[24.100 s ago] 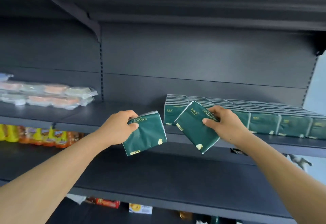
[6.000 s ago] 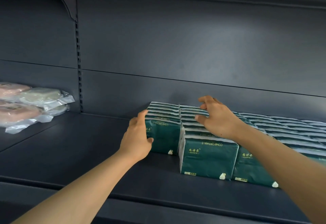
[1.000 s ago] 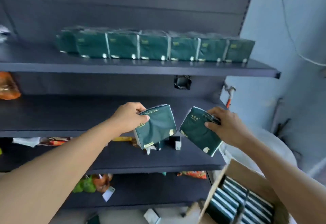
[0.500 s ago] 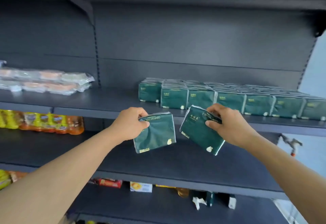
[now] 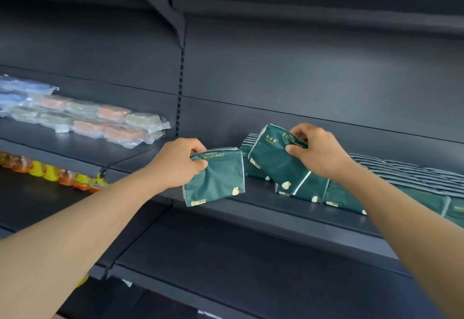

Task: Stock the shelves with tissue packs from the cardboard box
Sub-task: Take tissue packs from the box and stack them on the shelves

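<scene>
2 dark green soft plastic-wrapped tissue packs are in our hands, both raised to the dark grey metal shelf [image 5: 251,208]. Our left hand [image 5: 175,165] pinches the left pack [image 5: 216,178] at its upper left corner, thumb in front and fingers curled behind; this pack hangs at the shelf's front edge, wide face toward us, long axis almost level. Our right hand [image 5: 319,153] grips the right pack [image 5: 273,158] by its upper right end, so it is tilted, long axis sloping down to the right, above the left end of the row of same green packs [image 5: 391,193] that already stands on the shelf. We judge the packs light, soft and a little slippery, since the wrap dents under our fingers. Holding across the short end, not 1 corner, should keep them from twisting.
</scene>
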### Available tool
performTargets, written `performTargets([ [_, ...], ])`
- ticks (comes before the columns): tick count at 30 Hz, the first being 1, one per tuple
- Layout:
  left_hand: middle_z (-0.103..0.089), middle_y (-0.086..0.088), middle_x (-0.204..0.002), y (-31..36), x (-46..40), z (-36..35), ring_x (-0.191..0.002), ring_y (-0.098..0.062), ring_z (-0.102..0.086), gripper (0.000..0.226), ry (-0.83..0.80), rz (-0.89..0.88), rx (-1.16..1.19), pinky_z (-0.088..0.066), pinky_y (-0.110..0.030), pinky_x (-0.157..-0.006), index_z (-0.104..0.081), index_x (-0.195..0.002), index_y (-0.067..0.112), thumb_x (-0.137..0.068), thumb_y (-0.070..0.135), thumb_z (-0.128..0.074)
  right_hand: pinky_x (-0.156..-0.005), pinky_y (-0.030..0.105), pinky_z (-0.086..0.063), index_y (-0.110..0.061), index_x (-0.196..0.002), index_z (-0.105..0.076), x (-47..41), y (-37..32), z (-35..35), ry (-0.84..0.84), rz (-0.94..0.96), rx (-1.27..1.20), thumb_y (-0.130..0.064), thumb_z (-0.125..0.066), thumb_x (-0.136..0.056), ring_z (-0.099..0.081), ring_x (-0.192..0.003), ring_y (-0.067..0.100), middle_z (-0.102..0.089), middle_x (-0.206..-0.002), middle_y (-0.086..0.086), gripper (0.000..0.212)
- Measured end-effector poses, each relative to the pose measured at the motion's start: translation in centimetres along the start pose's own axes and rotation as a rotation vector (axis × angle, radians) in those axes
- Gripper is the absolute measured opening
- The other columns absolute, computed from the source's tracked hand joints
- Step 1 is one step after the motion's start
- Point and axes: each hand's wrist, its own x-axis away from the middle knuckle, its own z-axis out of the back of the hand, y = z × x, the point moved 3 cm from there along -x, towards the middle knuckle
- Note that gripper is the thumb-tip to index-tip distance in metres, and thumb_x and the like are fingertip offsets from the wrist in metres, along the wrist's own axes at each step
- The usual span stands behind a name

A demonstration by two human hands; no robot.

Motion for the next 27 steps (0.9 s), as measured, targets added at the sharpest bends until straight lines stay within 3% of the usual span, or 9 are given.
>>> performTargets([
  [8,-0.066,0.003,-0.104,-1.9,-5.2,-1.1,-0.099,-0.016,-0.062,0.015,0.028,0.088,0.011,-0.047,-0.031,-0.089,-0.064,-0.103,0.019,-0.089,0.015,-0.063,-0.08,0.024,-0.038,-0.013,-0.119,-0.053,-9.3,2.2,-5.8,-0.099,0.057,-0.038,-0.022,-0.059,-0.091,-0.053,-0.099,0.019,-0.057,-0.116,0.005,0.03],
  [11,-0.068,0.002,-0.101,-2.9,-6.1,-1.6,-0.096,-0.017,-0.064,0.013,0.022,0.127,0.048,-0.048,-0.032,-0.088,-0.064,-0.101,0.018,-0.089,0.014,-0.062,-0.084,0.024,-0.039,-0.012,-0.121,-0.051,-10.7,3.0,-7.8,-0.151,0.073,-0.014,-0.022,-0.06,-0.091,-0.053,-0.109,0.022,-0.056,-0.12,0.006,0.033],
  [17,-0.069,0.002,-0.097,-3.9,-7.9,-2.0,-0.096,-0.017,-0.065,0.011,0.005,0.134,0.069,-0.049,-0.034,-0.091,-0.065,-0.098,0.019,-0.089,0.013,-0.062,-0.093,0.032,-0.045,-0.012,-0.115,-0.052,-11.5,4.5,-9.9,-0.175,0.116,0.138,-0.02,-0.064,-0.087,-0.054,-0.11,0.023,-0.057,-0.119,0.008,0.031],
  [21,-0.064,0.012,-0.092,-4.1,-8.6,-2.3,-0.095,-0.012,-0.06,0.012,-0.009,0.095,0.081,-0.042,-0.024,-0.086,-0.062,-0.097,0.021,-0.089,0.012,-0.063,-0.092,0.04,-0.048,-0.013,-0.114,-0.049,-11.2,4.8,-10.8,-0.161,0.146,0.257,-0.025,-0.067,-0.084,-0.052,-0.112,0.025,-0.052,-0.12,0.009,0.037],
  [25,-0.067,0.007,-0.106,-4.4,-9.1,-2.7,-0.104,-0.01,-0.061,0.017,-0.058,0.052,0.052,-0.044,-0.026,-0.095,-0.064,-0.101,0.023,-0.087,0.015,-0.066,-0.093,0.039,-0.046,-0.01,-0.119,-0.047,-11.0,4.5,-11.0,-0.178,0.132,0.341,-0.029,-0.066,-0.085,-0.047,-0.116,0.028,-0.049,-0.121,0.01,0.043],
  [27,-0.067,0.009,-0.105,-4.0,-9.2,-2.9,-0.104,-0.009,-0.06,0.018,-0.092,0.019,0.054,-0.044,-0.02,-0.089,-0.064,-0.103,0.023,-0.087,0.015,-0.066,-0.095,0.037,-0.045,-0.01,-0.123,-0.046,-10.9,4.6,-10.4,-0.203,0.102,0.276,-0.03,-0.067,-0.085,-0.048,-0.116,0.026,-0.049,-0.124,0.011,0.048],
])
